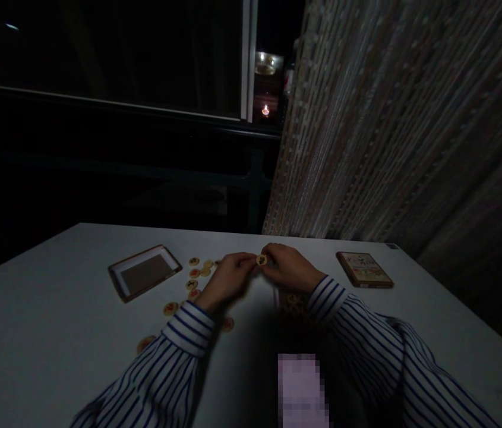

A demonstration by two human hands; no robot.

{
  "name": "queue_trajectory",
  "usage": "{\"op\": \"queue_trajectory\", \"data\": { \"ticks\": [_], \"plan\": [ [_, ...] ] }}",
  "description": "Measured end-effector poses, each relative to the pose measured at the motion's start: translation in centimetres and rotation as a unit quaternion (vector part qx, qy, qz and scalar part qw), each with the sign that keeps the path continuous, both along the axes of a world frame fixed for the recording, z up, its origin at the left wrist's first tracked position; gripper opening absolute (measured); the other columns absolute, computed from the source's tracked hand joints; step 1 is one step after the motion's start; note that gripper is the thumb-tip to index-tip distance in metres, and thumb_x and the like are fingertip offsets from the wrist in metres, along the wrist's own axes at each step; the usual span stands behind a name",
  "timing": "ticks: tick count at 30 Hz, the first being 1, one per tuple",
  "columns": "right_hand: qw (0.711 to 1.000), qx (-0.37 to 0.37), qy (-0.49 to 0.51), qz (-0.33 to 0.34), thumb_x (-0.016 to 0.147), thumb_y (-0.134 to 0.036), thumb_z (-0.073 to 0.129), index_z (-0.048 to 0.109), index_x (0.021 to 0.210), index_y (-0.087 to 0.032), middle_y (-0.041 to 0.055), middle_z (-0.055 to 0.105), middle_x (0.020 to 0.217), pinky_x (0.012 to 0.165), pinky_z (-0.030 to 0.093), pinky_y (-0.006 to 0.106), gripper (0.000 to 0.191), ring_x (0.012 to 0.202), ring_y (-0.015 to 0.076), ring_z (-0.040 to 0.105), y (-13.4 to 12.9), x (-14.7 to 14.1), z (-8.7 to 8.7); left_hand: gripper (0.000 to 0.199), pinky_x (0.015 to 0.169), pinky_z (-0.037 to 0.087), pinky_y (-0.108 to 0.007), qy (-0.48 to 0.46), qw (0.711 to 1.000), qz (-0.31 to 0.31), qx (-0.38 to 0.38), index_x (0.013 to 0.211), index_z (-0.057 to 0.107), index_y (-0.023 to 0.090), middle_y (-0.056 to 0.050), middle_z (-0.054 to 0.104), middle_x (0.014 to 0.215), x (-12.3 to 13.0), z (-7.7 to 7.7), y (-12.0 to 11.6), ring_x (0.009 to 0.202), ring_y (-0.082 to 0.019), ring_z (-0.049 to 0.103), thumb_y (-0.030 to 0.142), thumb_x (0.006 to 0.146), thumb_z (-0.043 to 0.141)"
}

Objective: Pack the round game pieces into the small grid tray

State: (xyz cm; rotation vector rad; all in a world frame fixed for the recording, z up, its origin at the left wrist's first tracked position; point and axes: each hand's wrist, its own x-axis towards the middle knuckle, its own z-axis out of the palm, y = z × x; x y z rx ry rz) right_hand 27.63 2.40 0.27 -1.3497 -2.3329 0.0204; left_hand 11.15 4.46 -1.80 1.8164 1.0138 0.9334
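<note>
Between the fingertips of both hands is a round xiangqi piece [262,260], its black-marked face turned toward me. My left hand [228,276] pinches it from the left side, and my right hand [293,267] grips it from the right. Several loose pieces lie around my left forearm, among them a black-marked piece [192,285] and a red-marked piece [170,308]. Below my right wrist, more pieces [294,303] sit clustered in shadow, partly covered by the sleeve; whether a container holds them I cannot tell.
On the white table [68,309], an open shallow box part [122,288] lies at the left. A box with a printed cover [365,270] is at the right. A blurred pink rectangle [302,389] shows at the near edge. String curtains [344,119] hang behind.
</note>
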Motion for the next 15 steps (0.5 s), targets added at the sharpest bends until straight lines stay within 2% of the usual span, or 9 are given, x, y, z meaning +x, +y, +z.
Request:
{"op": "queue_trajectory", "data": {
  "ticks": [6, 15],
  "plan": [
    [0.998, -0.021, 0.065, 0.005, 0.076, -0.032, 0.054, 0.054, 0.092, -0.015, 0.0037, 0.059, 0.082, 0.064, 0.038, 0.024, 0.024, 0.074, 0.0134, 0.053, -1.9, 1.3, 0.2, 0.026, 0.067, 0.044, -0.025, -0.059, 0.997, 0.001, -0.040, 0.080, 0.067, 0.014, -0.004, 0.068, 0.077, 1.3, 0.2, -1.7, 0.072, -0.015, 0.059, 0.034, 0.073, 0.052],
    [0.983, -0.053, 0.174, 0.007, 0.078, -0.036, 0.053, 0.060, 0.085, -0.016, 0.0017, 0.062, 0.075, 0.062, 0.041, 0.023, 0.023, 0.069, 0.0117, 0.055, -3.4, 3.3, -0.2, 0.027, 0.070, 0.045, -0.026, -0.105, 0.993, -0.010, -0.052, 0.085, 0.066, 0.013, -0.005, 0.068, 0.080, 3.1, -0.3, -3.5, 0.074, -0.016, 0.060, 0.034, 0.071, 0.056]
  ]
}}
